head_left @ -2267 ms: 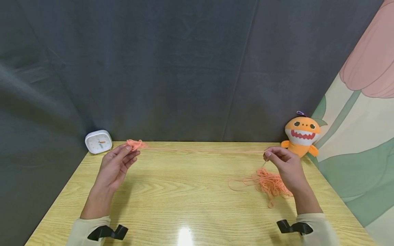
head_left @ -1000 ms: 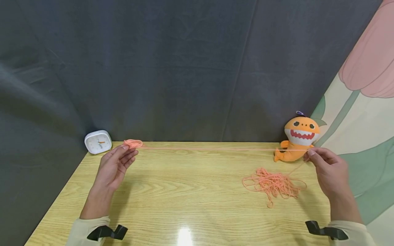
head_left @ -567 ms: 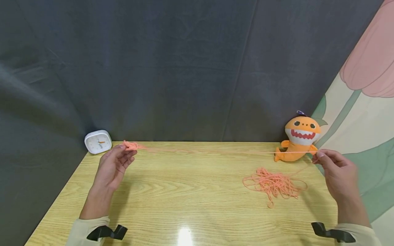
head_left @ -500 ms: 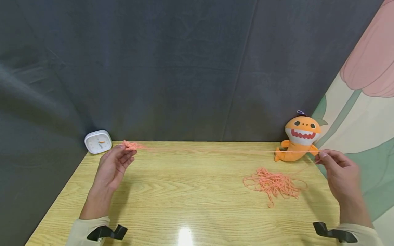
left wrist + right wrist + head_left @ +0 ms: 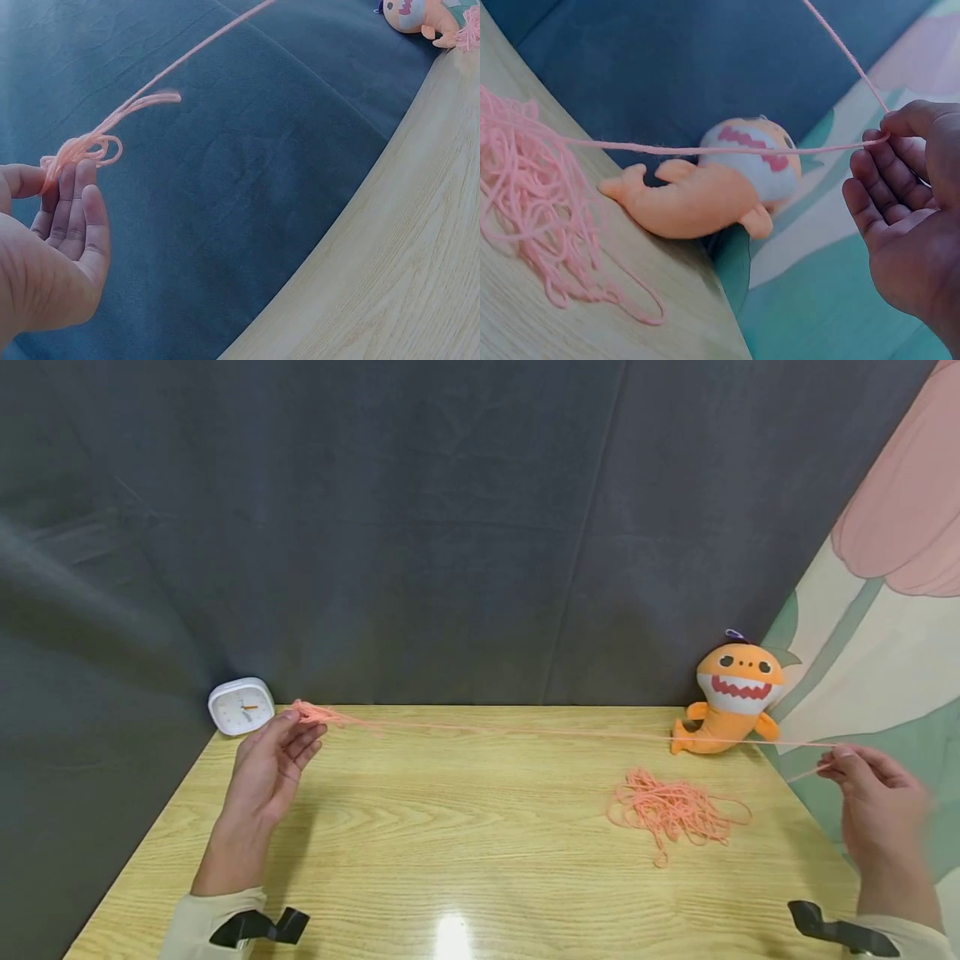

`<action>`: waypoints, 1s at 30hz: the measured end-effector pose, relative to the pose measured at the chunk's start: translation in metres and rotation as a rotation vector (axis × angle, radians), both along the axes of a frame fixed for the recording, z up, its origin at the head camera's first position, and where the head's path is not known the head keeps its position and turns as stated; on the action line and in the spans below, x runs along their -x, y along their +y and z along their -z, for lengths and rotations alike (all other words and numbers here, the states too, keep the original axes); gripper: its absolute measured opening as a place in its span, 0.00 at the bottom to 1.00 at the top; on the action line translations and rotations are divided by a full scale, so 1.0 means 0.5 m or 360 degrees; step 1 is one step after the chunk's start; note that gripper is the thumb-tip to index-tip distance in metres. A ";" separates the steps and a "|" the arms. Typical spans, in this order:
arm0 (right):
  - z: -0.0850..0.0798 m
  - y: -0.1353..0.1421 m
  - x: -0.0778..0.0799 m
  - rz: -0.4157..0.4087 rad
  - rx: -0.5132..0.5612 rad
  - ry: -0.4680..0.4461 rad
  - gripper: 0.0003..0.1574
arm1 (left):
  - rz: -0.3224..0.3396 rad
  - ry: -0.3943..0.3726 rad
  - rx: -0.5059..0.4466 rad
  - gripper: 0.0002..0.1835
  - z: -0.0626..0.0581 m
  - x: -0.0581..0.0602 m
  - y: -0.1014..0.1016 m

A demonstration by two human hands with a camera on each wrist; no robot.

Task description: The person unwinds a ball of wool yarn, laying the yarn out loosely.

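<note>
My left hand (image 5: 264,772) pinches a small looped bundle of coral yarn (image 5: 79,150) between thumb and fingers, above the table's left side. From that bundle a yarn strand (image 5: 525,730) stretches across to my right hand (image 5: 885,802), which pinches it between thumb and fingertips beyond the table's right edge. In the right wrist view the strand bends at the fingertips and runs back to a loose, tangled yarn pile (image 5: 532,195). This pile (image 5: 671,810) lies on the right part of the table.
An orange plush shark (image 5: 735,693) sits at the table's back right corner, behind the strand. A white clock (image 5: 241,706) stands at the back left corner. Dark cloth (image 5: 450,543) hangs behind the wooden table (image 5: 450,843); a floral-patterned cloth (image 5: 907,668) covers the right side.
My right hand has moved far to the right, drawing the strand longer, and now sits slightly lower. My left hand has shifted slightly left with the bundle. The pile's left loops have pulled in.
</note>
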State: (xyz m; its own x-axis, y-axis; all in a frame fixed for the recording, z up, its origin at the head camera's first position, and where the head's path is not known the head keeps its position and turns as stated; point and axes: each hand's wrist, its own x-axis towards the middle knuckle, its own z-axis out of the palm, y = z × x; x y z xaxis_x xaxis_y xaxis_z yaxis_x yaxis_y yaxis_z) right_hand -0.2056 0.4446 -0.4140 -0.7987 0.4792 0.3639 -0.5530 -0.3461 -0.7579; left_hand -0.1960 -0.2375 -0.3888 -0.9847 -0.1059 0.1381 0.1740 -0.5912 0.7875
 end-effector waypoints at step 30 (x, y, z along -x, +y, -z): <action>0.052 0.021 -0.015 0.0317 0.0375 -0.0145 0.02 | -0.0135 -0.0069 -0.0094 0.07 -0.004 0.004 -0.016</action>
State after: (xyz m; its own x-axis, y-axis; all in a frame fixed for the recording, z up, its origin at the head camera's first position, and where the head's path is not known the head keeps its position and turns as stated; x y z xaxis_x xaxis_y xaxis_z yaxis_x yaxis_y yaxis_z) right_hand -0.1983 0.4552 -0.4402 -0.7048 0.6921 0.1558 -0.5612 -0.4096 -0.7193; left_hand -0.1979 -0.2456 -0.3866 -0.9768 -0.1960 0.0863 0.1918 -0.6216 0.7595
